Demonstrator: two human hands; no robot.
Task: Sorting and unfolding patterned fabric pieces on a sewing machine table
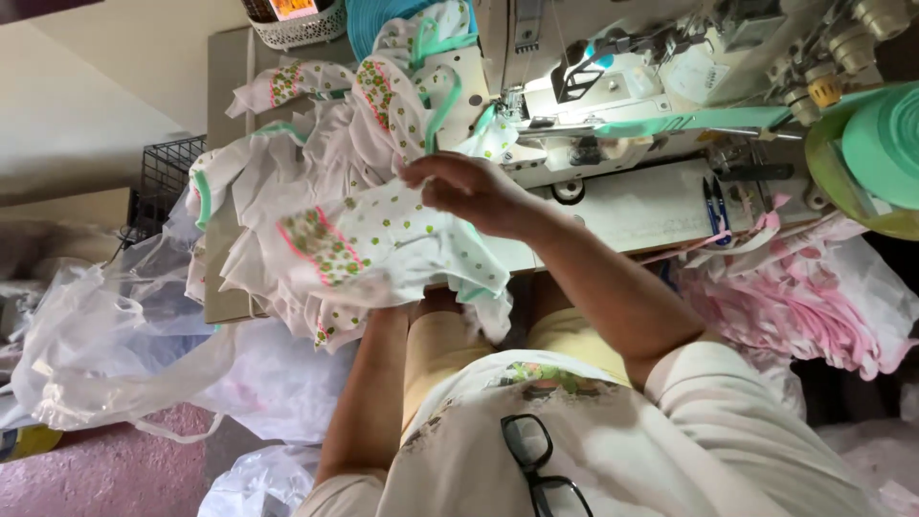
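White cotton garment (383, 244) with green dots lies just left of the sewing machine (613, 105), its top edge pinched in the right hand (474, 191) fingers, while the left hand beneath it is hidden, finger state indeterminable.

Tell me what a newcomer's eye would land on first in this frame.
First, the right hand at centre, pinching a small white garment with green dots lifted above the lap. Behind it, a pile of similar white garments with mint trim covers the table's left side. Top right stands the sewing machine, with a mint binding tape roll at the right edge. The left hand is hidden under the fabric.
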